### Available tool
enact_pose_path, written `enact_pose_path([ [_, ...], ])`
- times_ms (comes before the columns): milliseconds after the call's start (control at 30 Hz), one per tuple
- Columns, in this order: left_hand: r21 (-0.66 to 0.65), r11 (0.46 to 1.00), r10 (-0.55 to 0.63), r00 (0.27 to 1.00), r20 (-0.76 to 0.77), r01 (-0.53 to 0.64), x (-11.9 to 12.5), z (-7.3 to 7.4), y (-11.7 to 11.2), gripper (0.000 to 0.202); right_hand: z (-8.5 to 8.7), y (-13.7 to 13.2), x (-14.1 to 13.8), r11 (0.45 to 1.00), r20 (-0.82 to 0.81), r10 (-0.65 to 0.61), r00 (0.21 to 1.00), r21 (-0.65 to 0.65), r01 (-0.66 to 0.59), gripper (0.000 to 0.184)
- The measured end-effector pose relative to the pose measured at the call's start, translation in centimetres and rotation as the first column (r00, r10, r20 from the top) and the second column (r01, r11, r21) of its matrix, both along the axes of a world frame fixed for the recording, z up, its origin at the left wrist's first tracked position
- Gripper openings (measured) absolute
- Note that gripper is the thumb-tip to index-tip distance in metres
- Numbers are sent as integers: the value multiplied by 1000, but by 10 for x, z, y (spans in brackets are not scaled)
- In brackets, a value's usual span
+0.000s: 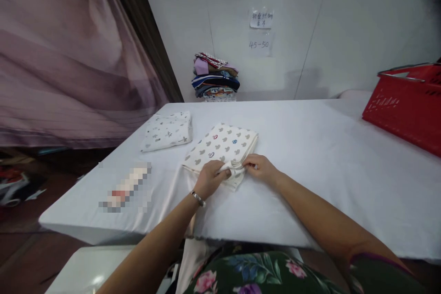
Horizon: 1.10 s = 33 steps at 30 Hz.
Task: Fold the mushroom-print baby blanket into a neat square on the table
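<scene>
Basket [403, 110] far right — folded cloth [167, 131] beside patterned cloth [225, 142].

One head-worn camera looked forward and down across the white table [310, 183], close over the forearms [161, 239]. The fingers [220, 174] on the printed cloth [223, 142] sat mid-frame, the rear wall [292, 0] beyond them, a red basket [403, 105] far right.

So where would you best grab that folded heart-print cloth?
The heart-print cloth is probably best gripped at its bunched near edge, from the wearer's side: the left hand and right hand pinch it there, while the rest lies flat on the table.
</scene>
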<state>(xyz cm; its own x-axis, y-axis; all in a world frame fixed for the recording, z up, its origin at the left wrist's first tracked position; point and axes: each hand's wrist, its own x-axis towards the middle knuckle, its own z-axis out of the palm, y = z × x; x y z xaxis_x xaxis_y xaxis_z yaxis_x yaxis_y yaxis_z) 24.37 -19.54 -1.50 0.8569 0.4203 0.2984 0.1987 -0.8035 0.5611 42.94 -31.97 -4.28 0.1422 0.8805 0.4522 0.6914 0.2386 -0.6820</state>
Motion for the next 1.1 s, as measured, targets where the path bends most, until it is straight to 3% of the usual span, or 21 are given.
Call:
enact_pose_path([
  [133, -131, 988, -86, 996, -5, 85, -3, 4, 2, 17, 0, -2, -2, 998, 81, 45, 996, 31, -47, 22],
  [300, -287, 954, 74, 995, -63, -89, -2, 1, 7, 28, -2, -4, 0, 999, 221, 10, 975, 49, -22, 18],
  [433, -273, 949, 157, 987, -23, -158, 1, -5, 3, 30, -2, -1, -5, 997, 399, 18, 917, 61, -46, 14],
  [733, -315, 939, 187, 975, 122, -141, 2, -7, -3, 30, -2, 9, -26, 992, 662, -120, 740, 49, 117, 16],
  [933, -231, 960, 198, 969, 145, -162, 1, -3, -7, 30, 0, 5, -26, 985, 665, -113, 739, 174, -7, 23],
  [1100, -216, 965, 181, 974, 136, -149, 1, -4, -9, 31, -1, 4, -24, 969, 634, -138, 760, 244, -27, 22],
])
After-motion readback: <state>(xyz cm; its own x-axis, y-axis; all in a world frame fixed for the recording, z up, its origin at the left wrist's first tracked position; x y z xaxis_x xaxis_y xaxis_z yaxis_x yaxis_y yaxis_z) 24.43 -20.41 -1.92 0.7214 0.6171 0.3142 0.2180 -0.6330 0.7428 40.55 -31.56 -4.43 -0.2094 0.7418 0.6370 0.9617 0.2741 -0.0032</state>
